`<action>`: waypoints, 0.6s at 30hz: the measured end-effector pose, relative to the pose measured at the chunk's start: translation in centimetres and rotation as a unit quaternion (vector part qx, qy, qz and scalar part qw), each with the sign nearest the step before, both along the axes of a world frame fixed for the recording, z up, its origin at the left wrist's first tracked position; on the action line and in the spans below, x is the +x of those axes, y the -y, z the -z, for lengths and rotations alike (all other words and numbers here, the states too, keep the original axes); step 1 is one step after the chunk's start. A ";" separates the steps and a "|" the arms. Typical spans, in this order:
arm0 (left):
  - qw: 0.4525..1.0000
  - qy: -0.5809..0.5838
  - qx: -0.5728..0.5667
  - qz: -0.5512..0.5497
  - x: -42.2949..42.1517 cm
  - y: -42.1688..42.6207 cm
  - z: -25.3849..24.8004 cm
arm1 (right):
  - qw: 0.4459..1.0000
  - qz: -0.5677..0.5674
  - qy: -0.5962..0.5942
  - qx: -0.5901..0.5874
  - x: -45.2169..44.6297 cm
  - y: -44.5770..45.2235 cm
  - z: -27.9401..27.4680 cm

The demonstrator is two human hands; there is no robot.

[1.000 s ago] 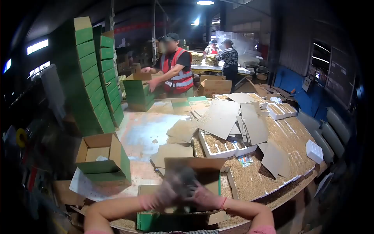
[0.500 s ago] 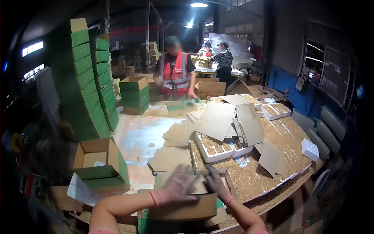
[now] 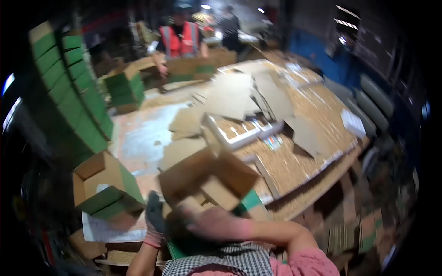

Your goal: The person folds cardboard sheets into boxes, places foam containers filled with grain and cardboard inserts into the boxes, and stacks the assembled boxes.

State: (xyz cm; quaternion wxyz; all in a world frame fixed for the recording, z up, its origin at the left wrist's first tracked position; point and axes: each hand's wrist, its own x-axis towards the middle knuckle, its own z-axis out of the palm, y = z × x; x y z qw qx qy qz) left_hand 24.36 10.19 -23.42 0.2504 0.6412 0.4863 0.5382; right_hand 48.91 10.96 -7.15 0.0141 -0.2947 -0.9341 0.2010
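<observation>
An open cardboard box (image 3: 239,172) stands tilted in front of me, its brown inside showing. My left hand (image 3: 155,215), in a dark-palmed glove with a pink cuff, is upright at the box's left side, fingers extended. My right hand (image 3: 214,224), in a pinkish glove and blurred by motion, lies across the near side of the box; its fingertips are smeared. A green panel (image 3: 251,201) shows just right of the box. To the left sits another open green and brown box (image 3: 103,181) with a small pale item inside.
Tall stacks of green boxes (image 3: 60,83) rise at the left. Cardboard sheets (image 3: 230,96) and white foam trays (image 3: 235,133) lie on wood shavings (image 3: 317,119). Across the table (image 3: 142,133), a person in a red vest (image 3: 182,39) handles a box. Another person (image 3: 229,27) stands farther back.
The box before me has turned, so its open inside now shows. My left hand has moved left and down to its side; my right hand has crossed left. The view has tilted downward.
</observation>
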 end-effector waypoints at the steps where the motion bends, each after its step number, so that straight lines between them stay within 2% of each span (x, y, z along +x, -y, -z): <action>1: 0.996 -0.031 0.031 -0.082 0.9 0.3 -2.2 | 0.993 -0.077 0.072 0.044 -2.2 1.4 3.6; 2: 0.965 -0.215 0.115 -0.093 1.1 0.5 -3.9 | 0.992 -0.086 -0.028 0.083 -3.7 3.0 8.2; 3: 0.980 -0.134 -0.012 -0.148 1.1 -0.2 -2.3 | 0.979 -0.097 -0.122 0.129 -3.9 4.2 11.3; 4: 0.989 0.004 -0.092 -0.114 1.5 0.0 -2.5 | 0.989 -0.097 -0.110 -0.006 -1.7 2.7 7.2; 5: 0.981 0.091 -0.144 -0.094 1.9 0.2 -3.4 | 0.970 -0.029 -0.176 -0.163 1.7 0.9 3.6; 6: 0.971 0.137 -0.178 -0.084 2.0 0.5 -4.1 | 0.968 0.103 -0.226 -0.031 5.8 0.0 6.2; 7: 0.964 0.160 -0.197 -0.086 2.2 0.5 -4.4 | 0.908 0.249 -0.332 0.054 10.8 -1.2 8.2; 8: 0.958 0.174 -0.210 -0.088 2.4 0.6 -4.6 | 0.789 0.427 -0.410 0.165 16.1 -2.7 10.9; 9: 0.964 0.149 -0.197 -0.096 2.3 0.6 -4.5 | 0.640 0.584 -0.425 0.264 21.1 -4.8 14.2; 10: 0.970 0.123 -0.183 -0.105 2.2 0.5 -4.5 | 0.557 0.667 -0.420 0.260 24.9 -6.5 18.7; 11: 0.961 0.141 -0.211 -0.111 2.8 0.7 -5.6 | 0.435 0.670 -0.588 0.128 27.0 -7.1 22.1; 13: 0.950 0.161 -0.237 -0.123 3.8 0.7 -6.1 | 0.396 0.574 -0.713 -0.076 31.9 -8.6 37.9; 16: 0.941 0.160 -0.244 -0.174 3.5 -0.2 -5.4 | 0.341 0.645 -0.676 -0.107 25.5 -8.0 27.6; 18: 0.945 0.158 -0.225 -0.174 3.7 -0.7 -5.2 | 0.395 0.668 -0.629 -0.049 25.1 -8.4 28.3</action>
